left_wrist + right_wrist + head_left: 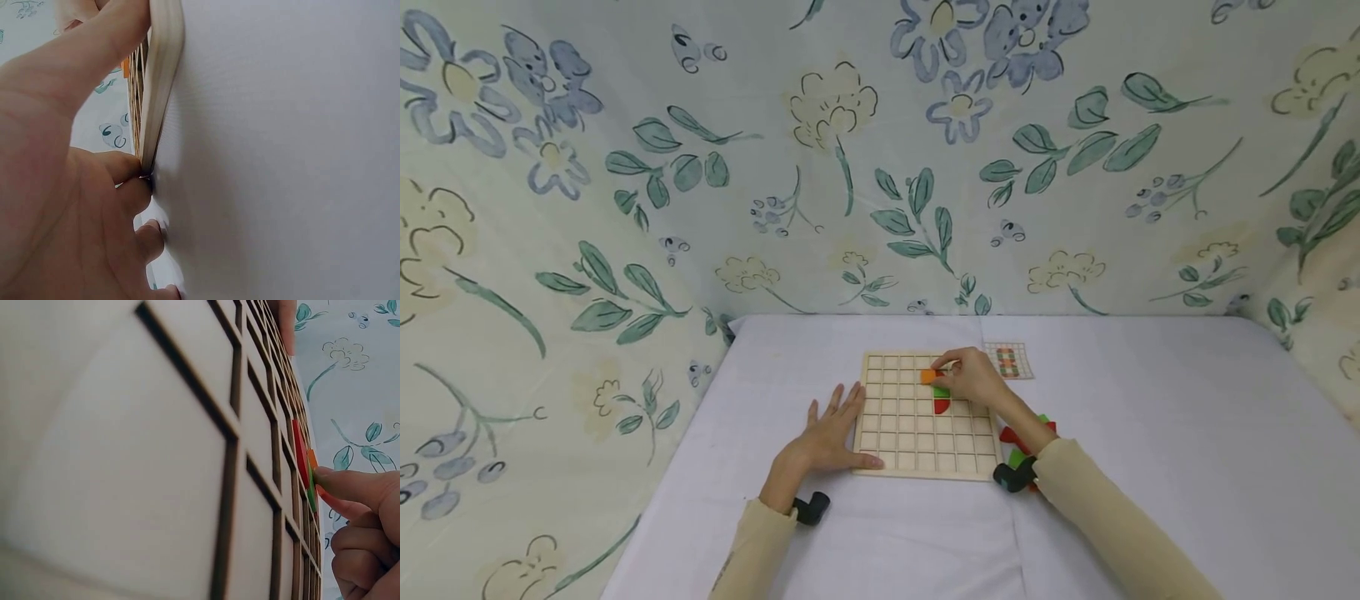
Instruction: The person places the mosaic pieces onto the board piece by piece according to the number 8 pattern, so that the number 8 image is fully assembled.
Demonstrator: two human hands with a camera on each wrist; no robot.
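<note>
A wooden grid board [898,425] lies on the white cloth. My left hand [827,437] rests against its left side, fingers spread and fairly straight, with the thumb on the front left corner. In the left wrist view this hand touches the board's edge [164,75]. Over the upper part of the grid, my right hand [973,379] pinches an orange square tile [927,377] between thumb and forefinger. Below the fingertips sit a green tile [941,392] and a red, round-edged tile [942,407]. Another red bit by the fingertips is mostly hidden.
A small printed pattern card [1009,361] lies beyond the board's back right corner. Loose red pieces [1049,427] and green pieces [1017,457] lie right of the board, partly under my right forearm. A floral curtain [865,167] hangs behind the table.
</note>
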